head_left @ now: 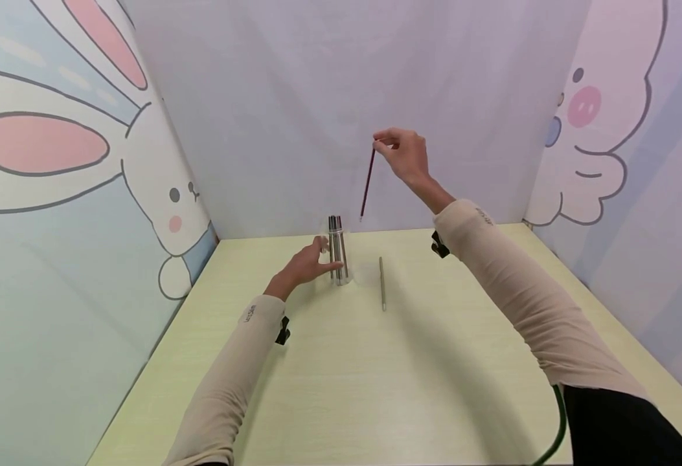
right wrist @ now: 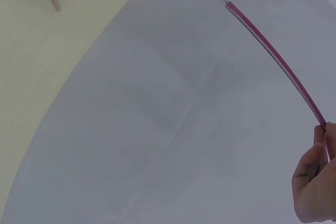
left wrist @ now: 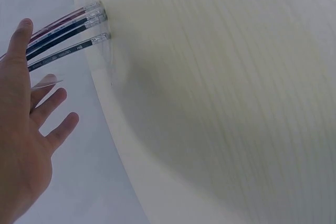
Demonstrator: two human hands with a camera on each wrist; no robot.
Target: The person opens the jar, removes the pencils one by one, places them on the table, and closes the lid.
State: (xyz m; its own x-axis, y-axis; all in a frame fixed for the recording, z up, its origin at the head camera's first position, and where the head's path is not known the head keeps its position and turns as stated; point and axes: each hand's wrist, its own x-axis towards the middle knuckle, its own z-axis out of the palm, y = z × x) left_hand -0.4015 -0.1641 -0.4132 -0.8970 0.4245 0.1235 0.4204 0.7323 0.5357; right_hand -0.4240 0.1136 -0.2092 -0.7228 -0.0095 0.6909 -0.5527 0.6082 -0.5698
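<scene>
A transparent pencil cup (head_left: 349, 275) stands upright on the table with several dark pencils (head_left: 334, 246) in it. My left hand (head_left: 308, 261) holds the cup from the left, thumb across its front and the other fingers at its far side. In the left wrist view, silver-ended pencils (left wrist: 68, 51), one marked HB, show through the clear wall. My right hand (head_left: 401, 152) is raised above and to the right of the cup. It pinches a dark red pencil (head_left: 368, 181) near the top, and the pencil hangs at a slant, its silver end down, apart from the cup.
A single tan pencil (head_left: 383, 285) lies on the pale wood table (head_left: 329, 382), right of the cup. A pale cloth wall (head_left: 259, 129) rises behind the table, with rabbit-print panels (head_left: 160, 175) at the sides. A green cable (head_left: 561, 421) runs beside the right arm.
</scene>
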